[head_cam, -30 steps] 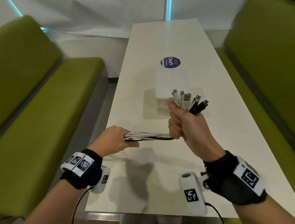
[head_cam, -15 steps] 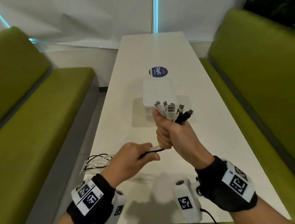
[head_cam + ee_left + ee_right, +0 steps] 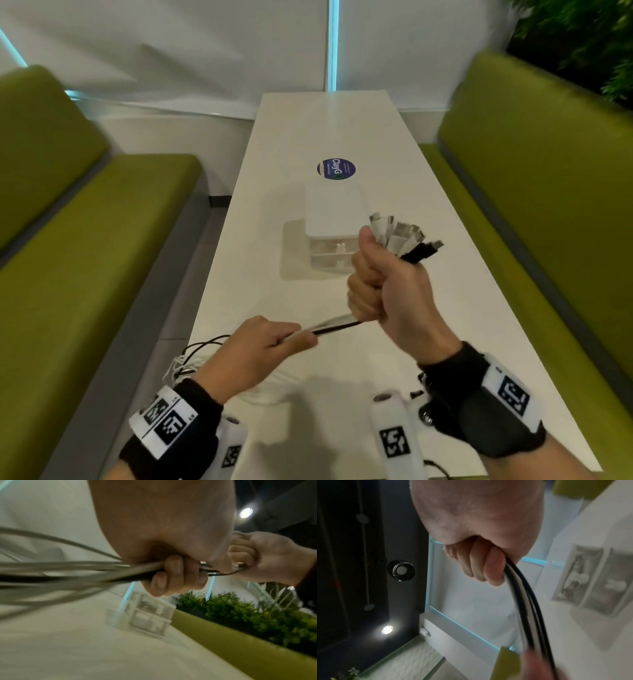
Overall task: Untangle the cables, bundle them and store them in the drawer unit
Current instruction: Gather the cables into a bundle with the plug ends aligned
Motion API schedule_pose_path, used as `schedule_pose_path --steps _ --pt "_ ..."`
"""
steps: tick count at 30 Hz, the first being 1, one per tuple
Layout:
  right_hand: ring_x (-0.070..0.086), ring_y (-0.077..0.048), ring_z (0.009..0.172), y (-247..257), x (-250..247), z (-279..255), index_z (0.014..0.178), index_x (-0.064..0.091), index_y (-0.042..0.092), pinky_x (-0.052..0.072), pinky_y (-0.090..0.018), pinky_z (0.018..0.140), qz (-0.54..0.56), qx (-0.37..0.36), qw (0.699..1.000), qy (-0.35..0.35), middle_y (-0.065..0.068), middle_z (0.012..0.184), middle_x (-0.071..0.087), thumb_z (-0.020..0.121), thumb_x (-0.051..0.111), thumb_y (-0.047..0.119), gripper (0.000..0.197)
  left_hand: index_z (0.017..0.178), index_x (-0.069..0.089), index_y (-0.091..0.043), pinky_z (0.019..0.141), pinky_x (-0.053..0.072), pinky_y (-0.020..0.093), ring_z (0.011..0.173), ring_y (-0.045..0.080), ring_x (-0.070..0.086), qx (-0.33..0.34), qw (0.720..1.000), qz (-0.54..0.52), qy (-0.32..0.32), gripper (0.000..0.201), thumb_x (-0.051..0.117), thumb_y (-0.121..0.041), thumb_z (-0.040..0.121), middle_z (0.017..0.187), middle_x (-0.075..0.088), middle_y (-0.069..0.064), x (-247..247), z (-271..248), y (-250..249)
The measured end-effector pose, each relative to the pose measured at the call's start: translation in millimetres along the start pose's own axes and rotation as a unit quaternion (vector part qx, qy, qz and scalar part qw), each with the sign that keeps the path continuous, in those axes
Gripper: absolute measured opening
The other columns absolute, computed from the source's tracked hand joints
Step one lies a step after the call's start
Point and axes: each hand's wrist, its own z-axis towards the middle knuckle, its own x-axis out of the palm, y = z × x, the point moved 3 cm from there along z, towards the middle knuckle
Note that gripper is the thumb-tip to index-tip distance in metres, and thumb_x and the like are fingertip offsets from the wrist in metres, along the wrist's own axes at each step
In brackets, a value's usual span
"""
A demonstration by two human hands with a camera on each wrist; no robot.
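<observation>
My right hand is raised in a fist over the white table, gripping a bunch of white and black cables. Their plug ends fan out above the fist. From the fist's underside the cables run down and left into my left hand, whose fingers curl round them. Loose loops hang past the table's left edge. The cables drop from my right fingers in the right wrist view. The small white drawer unit stands behind the fist, drawers closed.
A round dark sticker lies on the table beyond the drawer unit. Green upholstered benches flank the table on both sides. Green plants stand behind the right bench. The drawer unit sits blurred beneath the left hand.
My left hand has slid back along the cables toward me and to the left, drawing the bundle taut. The right fist has kept its grip and shifted slightly right. Loops now hang off the table's edge.
</observation>
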Motion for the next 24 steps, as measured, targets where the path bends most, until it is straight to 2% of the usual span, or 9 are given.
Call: schedule_pose_path --steps 5,9,12,14,15,16,18,22,24 --pt "0.014 -0.014 0.044 -25.2 -10.8 -4.3 0.054 0.028 0.026 0.009 -0.032 0.046 -0.163 0.023 0.986 -0.029 0.004 0.053 0.017 0.099 0.052 0.033 0.052 0.057 0.032 -0.013 0.047 0.019 0.023 0.049 0.015 0.024 -0.002 0.999 0.029 -0.03 0.073 0.036 -0.083 0.078 0.049 0.024 -0.001 -7.9 -14.7 0.1" --pt "0.021 -0.014 0.049 -32.5 -1.8 -7.4 0.059 0.034 0.022 0.019 -0.027 0.048 -0.282 0.004 0.959 -0.012 0.004 0.055 0.024 0.097 0.054 0.041 0.046 0.055 0.047 -0.013 0.05 0.024 0.022 0.045 0.011 0.031 0.021 0.998 -0.03 -0.06 0.064 0.046 -0.071 0.083 0.045 0.034 -0.003 -17.4 -19.4 -16.7" --pt "0.041 -0.01 0.055 -33.0 5.7 -10.5 0.065 0.058 0.023 0.033 -0.025 0.058 -0.406 -0.035 0.913 0.019 0.005 0.06 0.046 0.096 0.053 0.04 0.035 0.057 0.055 -0.016 0.052 0.025 0.019 0.048 0.008 0.033 0.04 0.993 -0.094 -0.054 0.052 0.047 -0.058 0.087 0.048 0.038 -0.004 -27.6 -17.3 -31.7" --pt "0.06 -0.006 0.077 -30.4 9.6 -12.4 0.077 0.069 0.039 0.045 -0.026 0.076 -0.429 -0.044 0.9 0.061 0.012 0.081 0.067 0.097 0.051 0.042 0.027 0.062 0.059 -0.01 0.055 0.029 0.019 0.056 0.012 0.037 0.026 0.987 -0.158 -0.033 0.049 0.052 -0.051 0.088 0.057 0.045 0.005 -33.4 -15.1 -34.6" --pt "0.062 -0.01 0.084 -28.8 10.9 -13.2 0.08 0.071 0.037 0.046 -0.03 0.082 -0.44 -0.042 0.893 0.085 0.01 0.087 0.07 0.097 0.049 0.046 0.029 0.064 0.06 -0.009 0.057 0.031 0.019 0.059 0.013 0.039 0.018 0.984 -0.173 -0.026 0.046 0.054 -0.048 0.088 0.06 0.048 0.008 -36.0 -13.9 -35.1" --pt "0.063 -0.013 0.083 -26.9 12.4 -14.5 0.081 0.071 0.032 0.046 -0.032 0.08 -0.447 -0.031 0.888 0.108 0.008 0.086 0.071 0.098 0.046 0.05 0.035 0.064 0.061 -0.01 0.059 0.032 0.021 0.061 0.017 0.041 0.012 0.985 -0.17 -0.024 0.045 0.055 -0.047 0.088 0.063 0.052 0.011 -38.0 -12.7 -35.3" --pt "0.062 -0.009 0.068 -24.1 13.4 -16.6 0.082 0.07 0.023 0.044 -0.02 0.065 -0.428 0.008 0.894 0.132 0.007 0.075 0.07 0.098 0.04 0.054 0.045 0.066 0.063 -0.011 0.064 0.035 0.026 0.065 0.027 0.045 0.006 0.988 -0.151 -0.015 0.044 0.054 -0.048 0.089 0.067 0.059 0.014 -41.1 -7.7 -37.2" --pt "0.058 -0.013 0.063 -28.3 11.6 -22.0 0.088 0.059 0.015 0.041 -0.012 0.054 -0.371 0.062 0.912 0.166 0.001 0.073 0.067 0.098 0.028 0.059 0.055 0.067 0.063 -0.008 0.054 0.028 0.025 0.053 0.011 0.036 0.011 0.996 -0.088 0.01 0.044 0.057 -0.044 0.092 0.052 0.045 -0.007 -48.1 0.9 -44.9" --pt "0.051 -0.017 0.06 -36.8 9.5 -24.3 0.08 0.056 0.014 0.037 -0.017 0.049 -0.368 0.08 0.908 0.182 -0.003 0.069 0.06 0.094 0.027 0.067 0.062 0.066 0.062 -0.007 0.052 0.027 0.024 0.052 0.011 0.033 -0.008 0.998 -0.065 0.021 0.043 0.064 -0.043 0.09 0.053 0.04 -0.002 -50.3 3.5 -44.3"
